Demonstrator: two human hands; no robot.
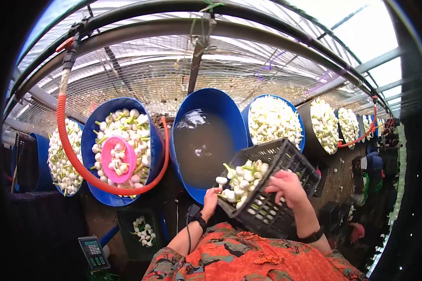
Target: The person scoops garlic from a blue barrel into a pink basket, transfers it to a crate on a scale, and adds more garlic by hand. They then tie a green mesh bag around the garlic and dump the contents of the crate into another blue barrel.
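A black plastic crate (286,164) with slatted sides is tilted to the left in front of me, its lower end at the rim of a blue tub (248,157) of murky water (204,161). White garlic bulbs (244,180) with green stems are heaped at that lower end. My left hand (211,202) is closed at the crate's lower left corner, right beside the bulbs; its fingertips are partly hidden. On the near side wall, my right hand (288,188) grips the crate with bent fingers.
Garlic fills blue tubs on both sides, including one (94,126) with a pink basket (118,159) on top. An orange hose (63,136) loops across it. A digital scale display (94,253) and a dark crate of bulbs (126,229) are below left. People (373,161) are far right.
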